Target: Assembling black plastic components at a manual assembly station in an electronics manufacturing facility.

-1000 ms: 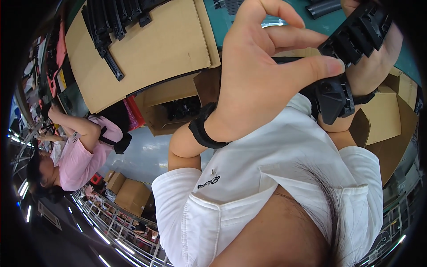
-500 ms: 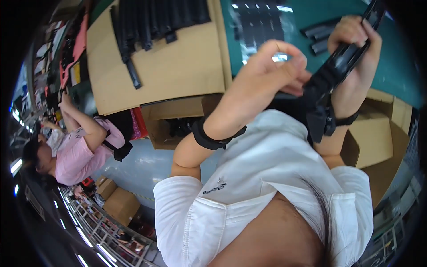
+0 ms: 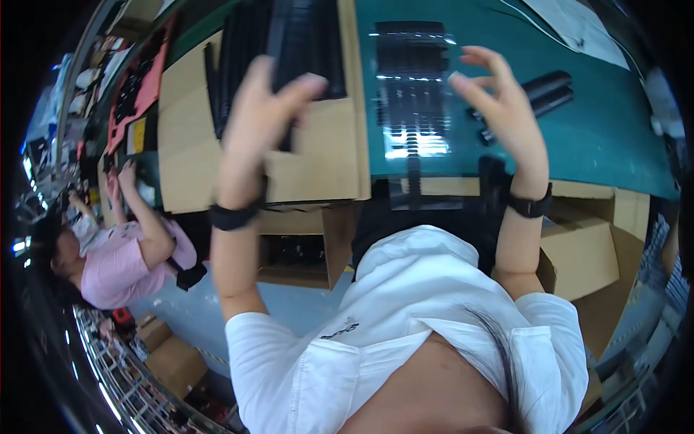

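My left hand (image 3: 264,119), smeared by motion, is over a pile of long black parts (image 3: 329,43) on a cardboard sheet (image 3: 318,152). A long black part (image 3: 289,29), also blurred, lies between its thumb and finger. My right hand (image 3: 510,112) hovers over the green tabletop with thumb and fingers apart, holding nothing. Beside its fingertips a row of flat black pieces under shiny clear plastic (image 3: 412,87) runs toward the near edge. To its right, partly behind the hand, are a couple of black ridged parts (image 3: 548,90).
A white sheet (image 3: 578,32) and a thin cable lie at the far right of the green tabletop (image 3: 607,123). Open cardboard boxes stand below the table edge, one at left (image 3: 338,253), another at right (image 3: 585,257). A person in pink (image 3: 123,267) works at the left.
The long black part has left my right hand and is now at my left hand over the pile. My left hand has moved left; my right hand has opened and shifted left.
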A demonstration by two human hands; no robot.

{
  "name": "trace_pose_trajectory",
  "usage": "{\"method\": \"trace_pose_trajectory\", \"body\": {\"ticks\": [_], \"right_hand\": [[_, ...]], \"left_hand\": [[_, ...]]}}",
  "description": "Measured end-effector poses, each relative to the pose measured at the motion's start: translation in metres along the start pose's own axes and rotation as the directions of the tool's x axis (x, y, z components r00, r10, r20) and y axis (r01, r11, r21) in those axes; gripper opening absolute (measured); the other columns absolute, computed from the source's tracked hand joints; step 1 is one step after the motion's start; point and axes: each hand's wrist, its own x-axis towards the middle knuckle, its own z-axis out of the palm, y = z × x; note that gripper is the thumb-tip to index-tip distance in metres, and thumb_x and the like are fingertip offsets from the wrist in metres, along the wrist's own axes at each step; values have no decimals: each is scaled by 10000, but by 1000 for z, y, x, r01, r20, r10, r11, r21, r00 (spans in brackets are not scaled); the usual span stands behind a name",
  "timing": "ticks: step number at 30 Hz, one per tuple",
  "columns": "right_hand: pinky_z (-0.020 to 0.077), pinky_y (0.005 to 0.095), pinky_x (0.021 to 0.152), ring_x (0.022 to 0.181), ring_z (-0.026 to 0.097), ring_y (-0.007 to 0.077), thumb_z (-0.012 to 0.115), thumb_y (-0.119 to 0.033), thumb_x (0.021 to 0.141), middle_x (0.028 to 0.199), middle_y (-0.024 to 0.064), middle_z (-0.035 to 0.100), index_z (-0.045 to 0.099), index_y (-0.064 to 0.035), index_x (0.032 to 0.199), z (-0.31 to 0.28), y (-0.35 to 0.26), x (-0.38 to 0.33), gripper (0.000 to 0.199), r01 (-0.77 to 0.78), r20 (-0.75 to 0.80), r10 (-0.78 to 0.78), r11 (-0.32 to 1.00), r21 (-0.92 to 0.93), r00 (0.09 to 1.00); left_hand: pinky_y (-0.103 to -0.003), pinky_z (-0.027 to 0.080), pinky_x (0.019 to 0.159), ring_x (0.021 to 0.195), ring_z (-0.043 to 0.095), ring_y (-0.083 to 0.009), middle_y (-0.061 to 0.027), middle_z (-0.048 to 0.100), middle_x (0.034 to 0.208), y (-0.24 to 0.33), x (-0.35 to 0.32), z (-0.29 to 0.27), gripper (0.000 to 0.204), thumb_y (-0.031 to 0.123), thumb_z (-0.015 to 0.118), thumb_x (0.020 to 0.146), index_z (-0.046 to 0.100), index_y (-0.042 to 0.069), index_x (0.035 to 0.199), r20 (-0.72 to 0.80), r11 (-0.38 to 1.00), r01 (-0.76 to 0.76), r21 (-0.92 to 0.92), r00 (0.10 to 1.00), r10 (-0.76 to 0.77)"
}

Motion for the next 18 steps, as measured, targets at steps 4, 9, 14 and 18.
{"method": "trace_pose_trajectory", "body": {"ticks": [4,9,14,18], "right_hand": [[548,292,810,936,664,144,764,-469,910,1259,100,643,512,-56,1451,-88,50,-2,726,-321,-263,260,920,-226,929],[566,294,731,846,671,139,770,-475,900,1146,100,677,434,-47,1500,-117,70,-20,810,-580,-377,500,803,-137,780],[572,300,728,825,676,151,760,-449,907,1076,101,699,351,-27,1540,-112,74,-26,863,-597,-344,531,793,-120,774],[572,298,728,819,679,153,733,-401,929,1045,106,716,302,-7,1561,-107,81,-21,860,-560,-293,507,818,-135,811]], "left_hand": [[-429,594,684,834,744,-339,-237,702,870,-63,78,-77,708,384,739,933,441,-24,1429,-147,681,-84,727,950,274],[-504,601,756,920,721,-439,-228,695,1078,-93,102,-72,545,431,712,932,573,28,1272,-192,137,157,978,937,293],[-472,605,731,903,721,-358,-158,697,1076,-41,84,-16,393,448,716,918,710,73,1035,96,-52,-81,995,866,492],[-470,598,717,995,708,-314,-146,712,1051,29,46,111,414,471,726,900,720,84,1046,345,321,-558,765,777,526]]}}
